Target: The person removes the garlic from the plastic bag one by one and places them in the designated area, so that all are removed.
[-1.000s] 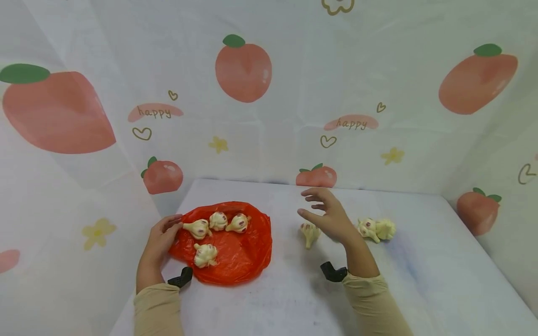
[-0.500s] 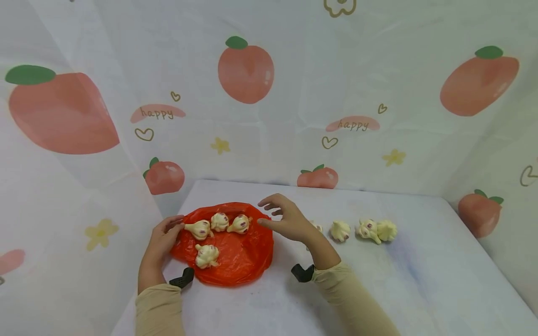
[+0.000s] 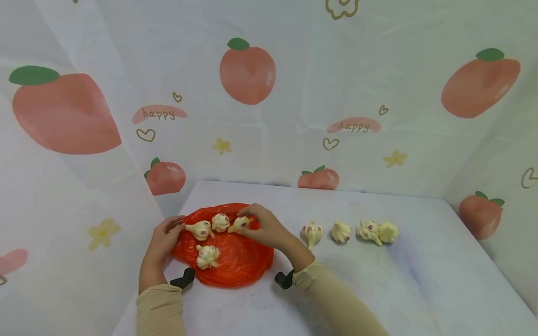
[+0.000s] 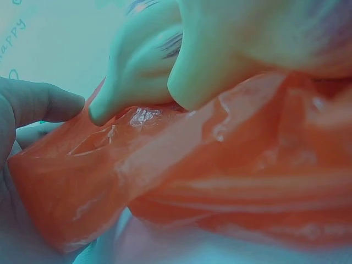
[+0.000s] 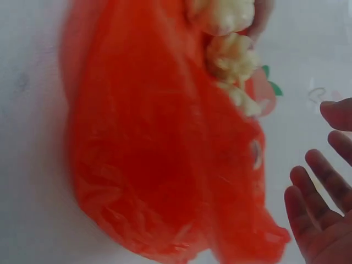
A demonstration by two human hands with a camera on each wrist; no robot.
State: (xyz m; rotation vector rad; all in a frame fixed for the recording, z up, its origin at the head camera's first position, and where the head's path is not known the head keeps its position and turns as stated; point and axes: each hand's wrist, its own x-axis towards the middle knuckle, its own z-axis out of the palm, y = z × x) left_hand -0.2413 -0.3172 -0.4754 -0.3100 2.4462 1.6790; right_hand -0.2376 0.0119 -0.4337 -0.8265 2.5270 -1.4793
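A red plastic bag (image 3: 239, 256) lies spread on the left of the table, with several garlic bulbs (image 3: 208, 256) on it. At its left edge my left hand (image 3: 161, 242) grips the plastic, close beside the neck of one bulb (image 3: 199, 230). The left wrist view shows that hand on the red film (image 4: 82, 192). My right hand (image 3: 271, 229) is over the bag's right rear part, thumb and fingers apart around a garlic bulb (image 3: 238, 225). Spread fingers (image 5: 316, 203) show beside the bag in the right wrist view.
Right of the bag, a garlic bulb (image 3: 313, 232) lies neck forward, with another bulb (image 3: 341, 232) beside it. Farther right, two bulbs (image 3: 368, 231) lie side by side. A white cloth backdrop (image 3: 286, 93) with printed fruit stands behind and beside the table (image 3: 378, 289).
My right hand has moved left from above the bulbs on the right to the bag's right rear part, uncovering those bulbs. My left hand has stayed at the bag's edge.
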